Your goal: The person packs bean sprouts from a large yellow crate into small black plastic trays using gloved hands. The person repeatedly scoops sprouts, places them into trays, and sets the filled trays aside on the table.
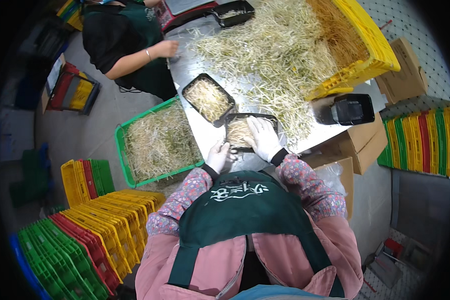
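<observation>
A black plastic tray of bean sprouts (237, 132) sits at the near edge of the metal table in front of me. My right hand (263, 138), in a white glove, lies over the tray's right side, its palm and fingers on the sprouts and the thumb spread. At the near left corner of that tray is my left hand (219, 154), also gloved, with fingers slightly bent; whether it grips the rim is unclear. Just beyond, to the left, stands a second black tray (230, 103) filled with sprouts. A large loose heap of bean sprouts (273, 56) spreads over the table behind both trays.
A yellow crate (378, 56) lies tipped beside the heap. One black tray (352, 109) stands at the right, another (234, 13) at the back. A green crate of sprouts (159, 142) is at the table's left. A co-worker's hand (167, 49) hovers near the left edge. Cardboard boxes (365, 142) stand right.
</observation>
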A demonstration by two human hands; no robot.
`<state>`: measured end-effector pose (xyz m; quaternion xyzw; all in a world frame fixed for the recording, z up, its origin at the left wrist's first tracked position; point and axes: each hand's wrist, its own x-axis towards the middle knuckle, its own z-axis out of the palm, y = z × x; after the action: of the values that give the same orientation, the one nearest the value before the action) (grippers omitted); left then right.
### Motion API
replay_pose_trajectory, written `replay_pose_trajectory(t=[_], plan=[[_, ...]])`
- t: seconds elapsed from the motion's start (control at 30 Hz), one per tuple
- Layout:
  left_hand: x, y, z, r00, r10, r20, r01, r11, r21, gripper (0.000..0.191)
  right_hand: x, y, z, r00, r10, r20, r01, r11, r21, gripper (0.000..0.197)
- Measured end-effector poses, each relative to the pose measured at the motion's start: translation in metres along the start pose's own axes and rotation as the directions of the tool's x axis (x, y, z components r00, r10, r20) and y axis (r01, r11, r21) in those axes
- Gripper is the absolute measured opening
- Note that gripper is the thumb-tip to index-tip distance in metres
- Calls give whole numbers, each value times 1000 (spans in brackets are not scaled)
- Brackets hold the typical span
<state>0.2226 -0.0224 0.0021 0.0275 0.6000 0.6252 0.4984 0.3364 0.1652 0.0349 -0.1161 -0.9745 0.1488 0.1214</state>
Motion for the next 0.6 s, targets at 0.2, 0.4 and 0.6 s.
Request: replay_pose_trajectory(t=[0.2,0.4,0.6], plan=[[3,11,1,1000,-11,22,13,993,-120,50,4,1,-20,998,6,67,-16,989,148,71],[-19,66,6,972,168,-162,-178,983,-49,27,25,-14,-121,967,80,-243,44,884,466,51],[22,148,-45,884,424,-195,-417,906,77,39,22,3,-124,890,272,-365,-34,839,542,37]])
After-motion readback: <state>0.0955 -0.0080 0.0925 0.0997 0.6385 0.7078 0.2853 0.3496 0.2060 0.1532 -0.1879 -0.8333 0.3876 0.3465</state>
